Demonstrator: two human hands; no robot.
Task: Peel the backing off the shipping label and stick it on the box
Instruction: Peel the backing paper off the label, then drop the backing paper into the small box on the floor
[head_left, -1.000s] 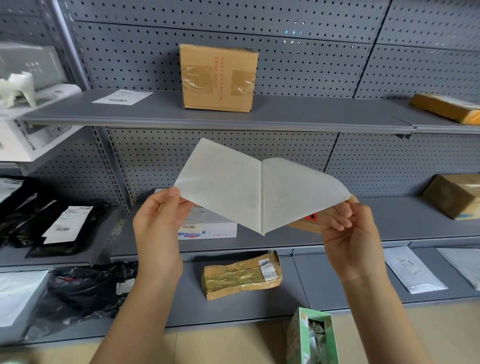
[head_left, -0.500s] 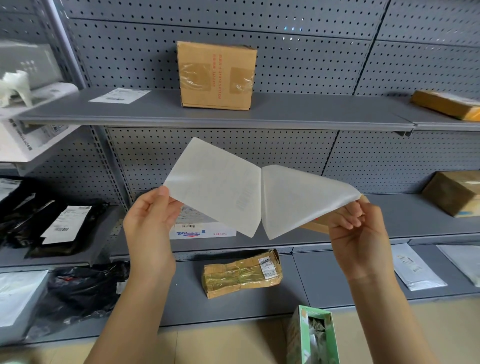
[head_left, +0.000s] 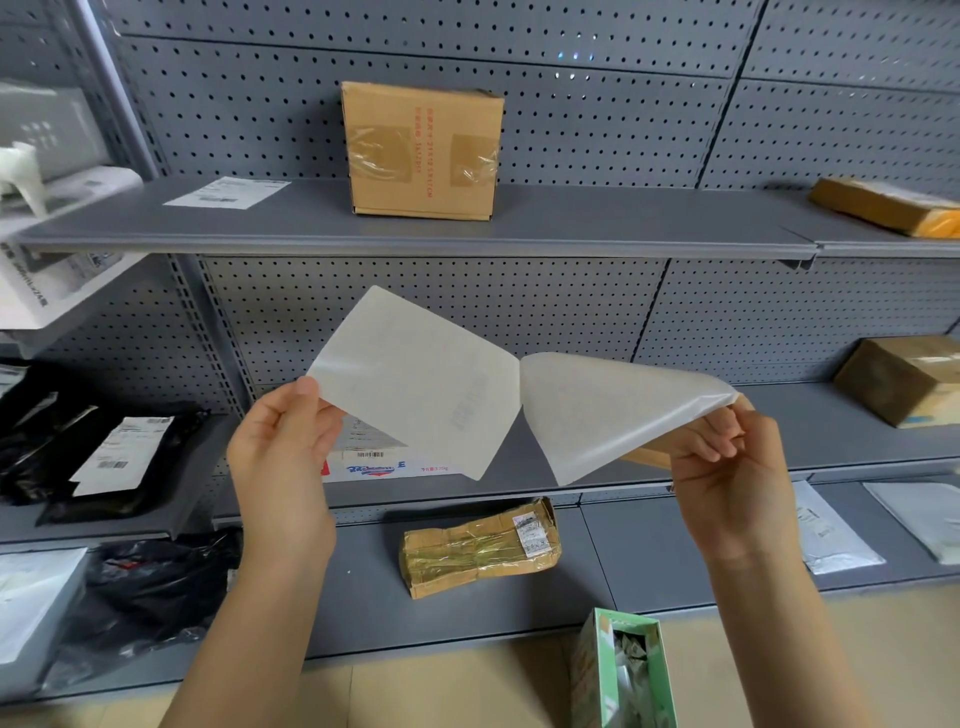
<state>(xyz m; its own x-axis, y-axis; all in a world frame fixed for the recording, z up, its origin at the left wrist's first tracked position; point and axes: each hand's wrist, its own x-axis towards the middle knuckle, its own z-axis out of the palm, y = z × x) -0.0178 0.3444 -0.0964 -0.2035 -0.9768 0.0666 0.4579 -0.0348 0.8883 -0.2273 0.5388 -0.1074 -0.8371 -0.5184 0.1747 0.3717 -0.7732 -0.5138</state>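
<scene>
I hold a white shipping label (head_left: 415, 379) up in front of the shelves, its faint print showing through from the far side. My left hand (head_left: 283, 441) pinches the label's lower left corner. My right hand (head_left: 727, 457) pinches the translucent backing sheet (head_left: 613, 410), which curls away to the right. Label and backing still meet along a short seam at the middle. A brown cardboard box (head_left: 422, 150) with red print and clear tape stands upright on the upper shelf, above and behind the label.
Another printed label (head_left: 228, 192) lies flat on the upper shelf (head_left: 597, 228) left of the box. Taped parcels (head_left: 480, 545), black bags (head_left: 78, 452) and white mailers (head_left: 831, 535) fill the lower shelves. A green carton (head_left: 623, 670) stands open on the floor near my right arm.
My hands have pulled further apart. The backing has peeled off most of the label and now joins it only along a short seam. Both hands rose slightly.
</scene>
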